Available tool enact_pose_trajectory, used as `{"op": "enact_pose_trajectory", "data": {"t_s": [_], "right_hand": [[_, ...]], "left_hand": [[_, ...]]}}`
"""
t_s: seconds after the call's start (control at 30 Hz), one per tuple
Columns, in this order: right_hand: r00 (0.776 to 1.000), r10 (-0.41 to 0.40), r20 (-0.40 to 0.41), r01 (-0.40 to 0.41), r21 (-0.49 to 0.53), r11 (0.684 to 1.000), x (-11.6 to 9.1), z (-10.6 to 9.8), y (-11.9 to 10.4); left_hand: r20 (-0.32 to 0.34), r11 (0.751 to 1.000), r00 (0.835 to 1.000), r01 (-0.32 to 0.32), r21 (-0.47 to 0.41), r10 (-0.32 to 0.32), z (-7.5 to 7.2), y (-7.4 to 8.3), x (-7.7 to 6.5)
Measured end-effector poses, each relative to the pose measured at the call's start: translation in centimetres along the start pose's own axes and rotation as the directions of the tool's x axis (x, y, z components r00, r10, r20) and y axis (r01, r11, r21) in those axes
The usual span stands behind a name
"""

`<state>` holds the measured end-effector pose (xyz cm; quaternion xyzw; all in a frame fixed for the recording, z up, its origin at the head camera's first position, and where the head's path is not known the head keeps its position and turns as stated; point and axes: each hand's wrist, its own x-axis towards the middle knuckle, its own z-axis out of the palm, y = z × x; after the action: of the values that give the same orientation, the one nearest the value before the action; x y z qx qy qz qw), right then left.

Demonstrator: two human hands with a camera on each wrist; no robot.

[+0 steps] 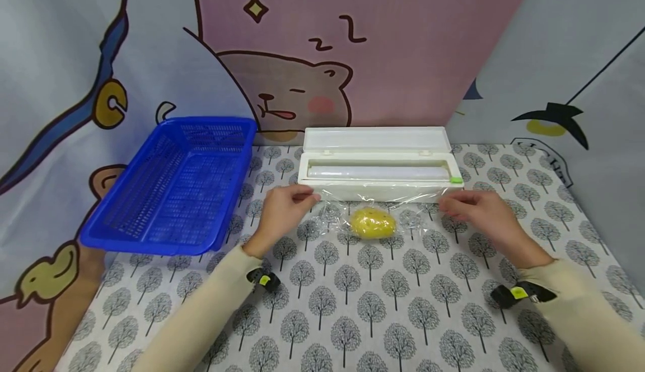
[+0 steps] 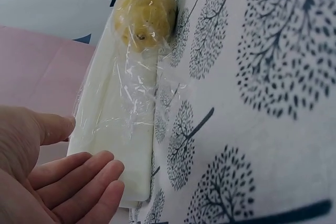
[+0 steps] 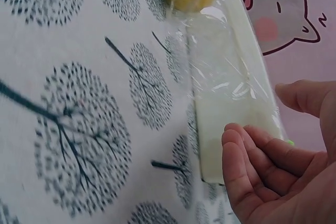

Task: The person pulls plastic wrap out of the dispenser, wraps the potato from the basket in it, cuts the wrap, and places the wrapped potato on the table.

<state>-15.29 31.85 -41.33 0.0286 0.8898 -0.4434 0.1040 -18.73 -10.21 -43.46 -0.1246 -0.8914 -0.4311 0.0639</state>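
Note:
A yellow potato [image 1: 373, 223] lies on the cloth under clear cling film [image 2: 137, 85]. The film comes over the front of a long white dispenser box [image 1: 378, 193], whose lid [image 1: 375, 139] stands up, with the film roll [image 1: 378, 172] inside. My left hand [image 1: 284, 209] is by the box's front left corner, beside the film's edge. At the front right corner is my right hand [image 1: 478, 215]. Both wrist views show a gap between thumb and fingers, the fingers loosely bent, and nothing seen held in either hand.
A blue plastic basket [image 1: 151, 247] stands at the left of the table. A small green slider [image 1: 456, 180] sits at the box's right end. The tablecloth [image 1: 347, 327] has a tree print. A cartoon curtain [image 1: 403, 52] hangs right behind the box.

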Motion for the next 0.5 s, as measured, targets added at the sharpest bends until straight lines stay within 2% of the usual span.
{"op": "enact_pose_trajectory", "data": {"t_s": [0.2, 0.33, 0.5], "right_hand": [[1.000, 0.016, -0.003, -0.015, 0.132, 0.991, 0.9, 1.0, 0.1], [0.998, 0.028, -0.048, -0.016, 0.228, 0.973, 1.2, 1.4, 0.0], [0.994, 0.006, -0.109, 0.028, 0.307, 0.951, 1.4, 1.8, 0.0]], "left_hand": [[-0.014, 0.999, 0.999, -0.037, -0.003, 0.037, 0.6, 0.2, 0.2], [-0.016, 1.000, 1.000, -0.018, -0.012, 0.017, 0.8, 0.5, 0.5], [-0.036, 1.000, 0.999, -0.005, -0.019, 0.005, 1.0, 0.7, 0.8]]}}
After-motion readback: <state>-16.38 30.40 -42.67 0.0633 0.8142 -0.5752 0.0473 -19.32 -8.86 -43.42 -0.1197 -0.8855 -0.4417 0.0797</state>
